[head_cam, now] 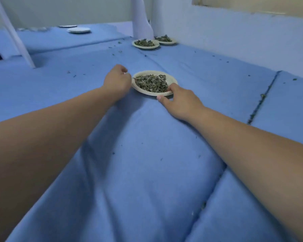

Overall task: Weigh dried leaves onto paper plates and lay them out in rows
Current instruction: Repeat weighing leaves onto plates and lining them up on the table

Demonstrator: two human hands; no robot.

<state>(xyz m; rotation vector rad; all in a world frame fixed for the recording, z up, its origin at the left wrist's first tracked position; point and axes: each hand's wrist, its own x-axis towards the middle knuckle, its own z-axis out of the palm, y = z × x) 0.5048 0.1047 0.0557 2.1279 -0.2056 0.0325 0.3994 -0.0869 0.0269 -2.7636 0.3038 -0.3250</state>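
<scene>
A paper plate (171,79) heaped with dried leaves (151,82) rests on the blue cloth surface (147,154) in the middle of the view. My left hand (116,81) grips the plate's left rim with curled fingers. My right hand (178,100) holds the near right rim, thumb under the edge and fingers over it. Both arms are stretched far forward. Two more plates of leaves (145,44) (164,40) sit side by side further back, against a white wall.
A white wall (234,41) runs along the right side. A white post (142,18) rises behind the far plates and a slanted white bar (16,35) stands at left. Empty white plates (79,30) lie far back left. Leaf crumbs dot the cloth and a seam (259,100).
</scene>
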